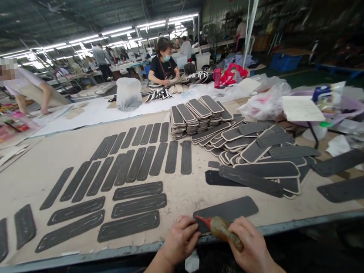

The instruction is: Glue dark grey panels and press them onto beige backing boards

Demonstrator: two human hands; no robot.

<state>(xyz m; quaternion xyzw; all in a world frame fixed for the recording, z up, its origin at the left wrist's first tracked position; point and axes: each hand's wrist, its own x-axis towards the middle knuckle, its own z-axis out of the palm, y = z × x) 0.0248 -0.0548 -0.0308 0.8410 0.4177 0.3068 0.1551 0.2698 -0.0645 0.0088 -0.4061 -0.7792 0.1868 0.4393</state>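
Note:
At the table's near edge lies a dark grey strip with rounded ends (230, 210). My left hand (180, 239) presses on its left end with fingers curled. My right hand (252, 247) grips a small squeeze bottle with a red nozzle (220, 227), tip pointed at the strip's left end. Finished-looking strips with glossy outlines (134, 207) lie in rows to the left.
Rows of dark strips (138, 159) cover the brown table (40, 165). Stacks and a loose heap of strips (235, 143) sit right of centre. Plastic bags and paper (297, 106) clutter the far right. Other people work at tables behind.

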